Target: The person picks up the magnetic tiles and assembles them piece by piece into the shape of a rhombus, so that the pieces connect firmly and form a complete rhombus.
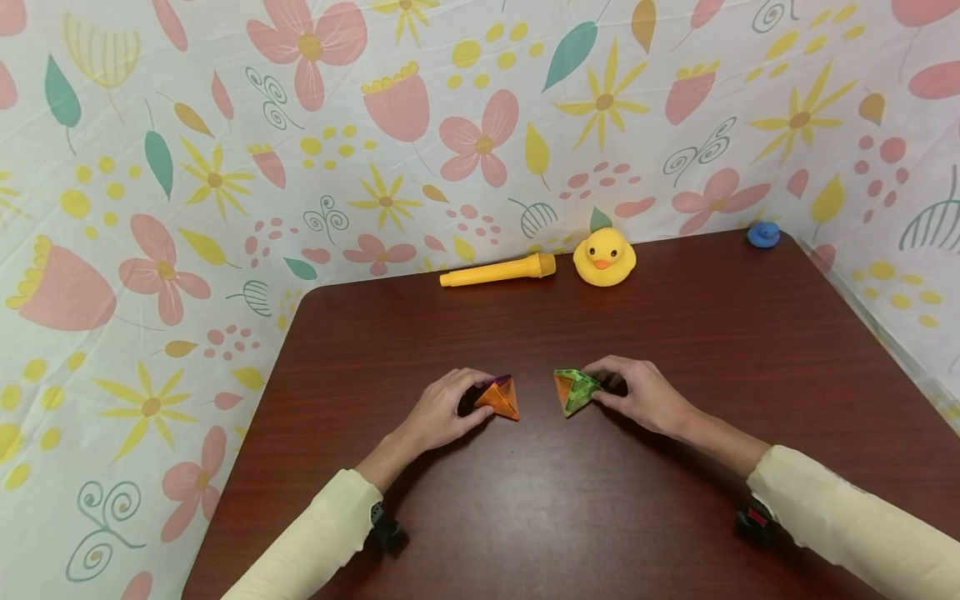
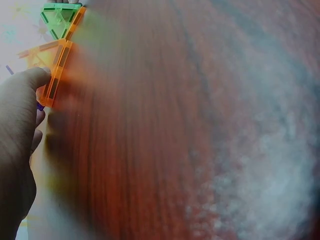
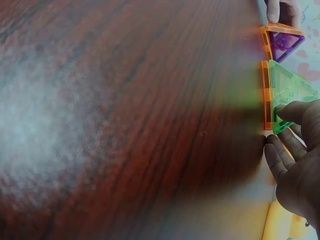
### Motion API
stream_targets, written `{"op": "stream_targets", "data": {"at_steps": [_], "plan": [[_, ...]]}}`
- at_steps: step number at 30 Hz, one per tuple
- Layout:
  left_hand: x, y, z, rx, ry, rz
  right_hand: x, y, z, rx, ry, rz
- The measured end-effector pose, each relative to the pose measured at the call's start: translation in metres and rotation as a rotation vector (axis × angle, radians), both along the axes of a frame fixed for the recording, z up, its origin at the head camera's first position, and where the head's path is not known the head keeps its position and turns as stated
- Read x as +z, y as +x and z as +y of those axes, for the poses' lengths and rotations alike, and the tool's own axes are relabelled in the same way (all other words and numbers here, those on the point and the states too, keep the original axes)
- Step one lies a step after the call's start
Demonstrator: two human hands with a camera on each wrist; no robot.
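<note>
My left hand (image 1: 442, 410) pinches a small peaked piece made of translucent orange and purple triangular magnetic tiles (image 1: 504, 400). Across a short gap, my right hand (image 1: 651, 398) grips a similar piece of green and orange magnetic tiles (image 1: 577, 393) between thumb and fingers. Both pieces are close to the tabletop, peaks turned roughly toward each other. From the left wrist, the thumb presses on an orange tile (image 2: 61, 70), with the green tile (image 2: 57, 19) beyond. In the right wrist view the thumb lies on the green tile (image 3: 291, 85), and the purple tile (image 3: 285, 44) shows past it.
Along the back edge of the dark brown table (image 1: 525, 508) lie a yellow toy microphone (image 1: 495, 272) and a yellow rubber duck (image 1: 604, 260). A small blue duck (image 1: 763, 235) sits at the far right corner. Flower-patterned cloth (image 1: 420, 167) hangs behind and on both sides.
</note>
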State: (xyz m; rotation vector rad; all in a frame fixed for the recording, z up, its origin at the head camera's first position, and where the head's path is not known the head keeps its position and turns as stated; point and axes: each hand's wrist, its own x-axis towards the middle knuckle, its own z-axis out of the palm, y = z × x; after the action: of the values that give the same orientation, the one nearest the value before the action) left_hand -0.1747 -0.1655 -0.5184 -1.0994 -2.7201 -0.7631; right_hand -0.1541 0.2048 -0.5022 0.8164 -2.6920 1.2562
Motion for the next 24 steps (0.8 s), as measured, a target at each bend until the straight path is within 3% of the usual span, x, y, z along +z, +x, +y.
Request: {"op": "stream_targets", "data": {"at_steps": [6, 24], "plan": [[-0.001, 0.000, 0.001, -0.019, 0.027, 0.030, 0.000, 0.000, -0.001, 0.000, -0.011, 0.007], [-0.001, -0.004, 0.011, -0.038, 0.013, 0.022, 0.000, -0.001, -0.009, -0.004, -0.008, -0.002]]}}
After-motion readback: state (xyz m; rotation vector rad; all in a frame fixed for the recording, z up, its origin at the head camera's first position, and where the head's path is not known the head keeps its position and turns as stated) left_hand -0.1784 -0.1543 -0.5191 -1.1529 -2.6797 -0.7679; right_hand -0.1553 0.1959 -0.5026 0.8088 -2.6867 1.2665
